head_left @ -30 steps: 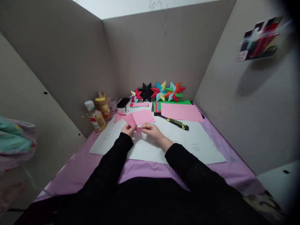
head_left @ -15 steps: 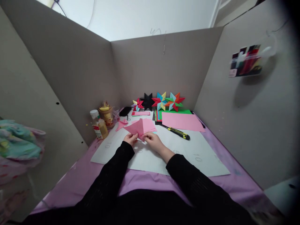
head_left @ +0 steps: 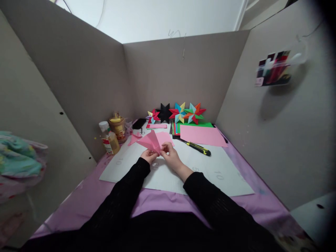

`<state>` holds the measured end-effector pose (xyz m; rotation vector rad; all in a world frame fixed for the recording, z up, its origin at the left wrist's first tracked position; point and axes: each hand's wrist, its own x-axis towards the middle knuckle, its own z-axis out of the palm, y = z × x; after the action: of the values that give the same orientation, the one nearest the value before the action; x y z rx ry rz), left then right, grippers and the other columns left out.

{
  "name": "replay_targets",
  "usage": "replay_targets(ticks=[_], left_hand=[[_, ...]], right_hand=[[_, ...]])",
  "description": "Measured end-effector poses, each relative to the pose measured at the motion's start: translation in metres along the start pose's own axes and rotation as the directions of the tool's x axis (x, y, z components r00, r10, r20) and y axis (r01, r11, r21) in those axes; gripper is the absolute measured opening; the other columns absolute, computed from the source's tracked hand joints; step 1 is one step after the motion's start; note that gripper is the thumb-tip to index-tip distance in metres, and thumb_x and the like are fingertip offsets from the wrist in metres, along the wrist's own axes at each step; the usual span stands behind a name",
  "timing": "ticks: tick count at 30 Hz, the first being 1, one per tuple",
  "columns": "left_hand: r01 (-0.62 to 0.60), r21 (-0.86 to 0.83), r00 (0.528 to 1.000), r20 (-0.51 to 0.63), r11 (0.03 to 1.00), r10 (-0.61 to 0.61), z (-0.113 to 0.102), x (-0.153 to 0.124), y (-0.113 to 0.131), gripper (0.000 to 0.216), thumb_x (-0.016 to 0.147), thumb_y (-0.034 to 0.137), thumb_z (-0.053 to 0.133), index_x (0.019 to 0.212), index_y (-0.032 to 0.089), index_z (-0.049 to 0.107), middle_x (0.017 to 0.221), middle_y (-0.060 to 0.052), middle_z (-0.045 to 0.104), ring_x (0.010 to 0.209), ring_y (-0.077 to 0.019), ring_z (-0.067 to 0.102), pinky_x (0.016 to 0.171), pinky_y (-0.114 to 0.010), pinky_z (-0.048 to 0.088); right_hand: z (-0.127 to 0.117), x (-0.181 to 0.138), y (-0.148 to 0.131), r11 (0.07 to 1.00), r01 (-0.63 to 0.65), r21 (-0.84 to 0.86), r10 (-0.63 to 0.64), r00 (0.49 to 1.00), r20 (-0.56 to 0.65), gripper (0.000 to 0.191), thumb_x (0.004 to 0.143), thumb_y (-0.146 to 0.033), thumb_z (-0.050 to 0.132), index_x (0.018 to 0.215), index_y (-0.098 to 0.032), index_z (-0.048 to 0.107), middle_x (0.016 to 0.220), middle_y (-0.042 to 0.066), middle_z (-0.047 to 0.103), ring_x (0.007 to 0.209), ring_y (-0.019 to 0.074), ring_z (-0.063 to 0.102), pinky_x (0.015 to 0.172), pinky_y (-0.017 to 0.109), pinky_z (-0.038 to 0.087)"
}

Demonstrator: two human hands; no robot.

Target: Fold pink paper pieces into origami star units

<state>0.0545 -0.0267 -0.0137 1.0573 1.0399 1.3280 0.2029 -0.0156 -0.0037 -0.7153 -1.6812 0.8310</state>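
Note:
Between my hands is a piece of folded pink paper (head_left: 150,140), creased to a point at the top and lifted off the white sheet (head_left: 173,178). My left hand (head_left: 149,156) is closed on its lower edge. With thumb and fingers, my right hand (head_left: 170,156) pinches the lower right corner. Just behind the held piece lie flat pink paper squares (head_left: 166,137). A folded pink paper piece (head_left: 134,138) rests to their left.
A yellow-black utility knife (head_left: 198,148) lies right of my hands, before a large pink sheet (head_left: 203,135). Several folded paper stars, one black (head_left: 165,113), lean at the back. A glue bottle (head_left: 110,140) and a brown jar (head_left: 118,127) stand left. Grey panels (head_left: 178,73) enclose the table.
The held pink paper has turned and tilted slightly, now showing more of its fold. My right hand's fingers have shifted on the corner. The whole view has moved a little.

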Motion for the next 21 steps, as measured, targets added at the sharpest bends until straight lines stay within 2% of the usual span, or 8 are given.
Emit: replay_targets(ticks=[2,4,8,11,13,15,18,21], left_hand=[[0.019,0.021,1.0,0.009,1.0,-0.019,0.0,-0.001,0.001,0.043,0.045,0.034,0.08,0.076,0.009,0.063,0.059,-0.005,0.065,0.047,-0.0096,0.053,0.046,-0.02,0.035],[0.009,0.001,1.0,-0.009,1.0,-0.009,0.001,-0.001,0.002,0.042,0.046,0.034,0.08,0.076,0.009,0.065,0.063,-0.006,0.066,0.052,-0.0111,0.056,0.049,-0.02,0.038],[-0.05,-0.033,0.998,-0.035,0.998,0.048,0.003,-0.003,0.005,0.043,0.045,0.03,0.081,0.081,0.01,0.067,0.073,-0.009,0.069,0.067,-0.018,0.062,0.061,-0.026,0.045],[-0.112,-0.03,0.992,-0.069,0.993,0.109,0.005,-0.003,0.006,0.038,0.045,0.03,0.08,0.076,0.01,0.068,0.071,-0.008,0.068,0.069,-0.0199,0.062,0.069,-0.031,0.047],[-0.137,-0.001,0.986,-0.096,0.991,0.136,0.005,-0.002,0.007,0.035,0.046,0.03,0.08,0.072,0.011,0.069,0.066,-0.007,0.068,0.066,-0.019,0.061,0.068,-0.031,0.047],[-0.136,0.048,0.983,-0.118,0.99,0.141,0.004,-0.003,0.007,0.031,0.047,0.031,0.079,0.07,0.011,0.069,0.063,-0.006,0.067,0.063,-0.0179,0.06,0.064,-0.029,0.046],[-0.088,0.084,0.986,-0.135,0.993,0.099,0.003,-0.003,0.006,0.03,0.051,0.033,0.077,0.07,0.011,0.069,0.065,-0.008,0.067,0.065,-0.0178,0.061,0.058,-0.026,0.045],[-0.028,0.027,0.99,-0.137,0.999,0.032,0.002,-0.004,0.005,0.032,0.051,0.034,0.076,0.072,0.011,0.069,0.07,-0.009,0.068,0.071,-0.0188,0.062,0.058,-0.024,0.045]], right_hand=[[-0.001,0.0,-0.001,0.999,0.035,-0.039,-0.035,0.999,0.012,0.018,0.076,-0.02,0.051,0.094,-0.022,0.056,0.082,0.002,0.054,0.076,0.0153,0.051,0.071,0.03,0.043],[-0.002,0.0,-0.002,0.994,0.08,-0.075,-0.077,0.996,0.036,0.014,0.078,-0.02,0.05,0.089,-0.022,0.059,0.09,0.004,0.054,0.083,0.0168,0.051,0.074,0.031,0.043],[-0.001,0.0,-0.006,0.994,0.094,-0.056,-0.089,0.992,0.084,0.022,0.077,-0.022,0.053,0.097,-0.024,0.062,0.11,0.007,0.048,0.097,0.0182,0.049,0.078,0.031,0.043],[0.0,-0.001,-0.008,0.998,0.054,-0.014,-0.052,0.989,0.138,0.027,0.075,-0.023,0.056,0.102,-0.026,0.061,0.117,0.007,0.045,0.102,0.0188,0.048,0.074,0.03,0.044],[0.0,0.0,-0.007,1.0,0.026,-0.007,-0.025,0.995,0.099,0.024,0.075,-0.023,0.056,0.098,-0.025,0.062,0.113,0.006,0.048,0.099,0.0183,0.049,0.071,0.029,0.044],[0.0,0.001,-0.005,1.0,0.005,-0.009,-0.004,0.999,0.046,0.016,0.076,-0.023,0.053,0.089,-0.023,0.063,0.101,0.006,0.055,0.091,0.0178,0.051,0.071,0.03,0.043],[0.0,0.001,0.0,0.999,-0.031,-0.011,0.032,0.999,0.016,0.01,0.076,-0.024,0.052,0.08,-0.02,0.061,0.084,0.005,0.058,0.08,0.0171,0.053,0.071,0.031,0.043],[0.003,0.001,0.005,0.994,-0.094,0.055,0.094,0.996,0.013,0.01,0.076,-0.026,0.052,0.082,-0.019,0.056,0.079,0.003,0.057,0.073,0.0155,0.055,0.069,0.03,0.044]])
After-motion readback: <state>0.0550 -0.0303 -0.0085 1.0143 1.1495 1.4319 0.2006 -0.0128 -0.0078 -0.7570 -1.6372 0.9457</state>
